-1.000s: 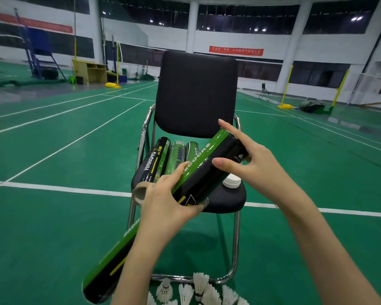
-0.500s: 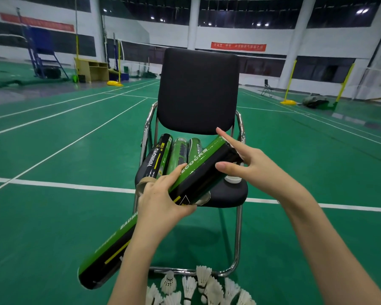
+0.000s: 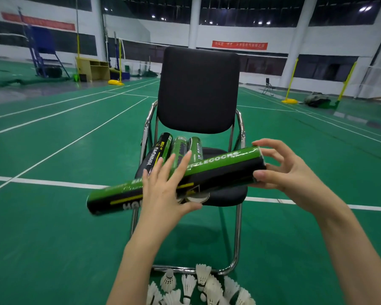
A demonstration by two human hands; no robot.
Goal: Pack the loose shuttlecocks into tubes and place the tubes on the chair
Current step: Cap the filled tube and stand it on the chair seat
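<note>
Chair already carries three tubes on its seat. A fourth tube is held level over the seat front: left hand wrapped mid-body, right hand fingers pinching its end. It is best laid parallel beside the others. Shuttlecocks lie loose on the floor.
</note>
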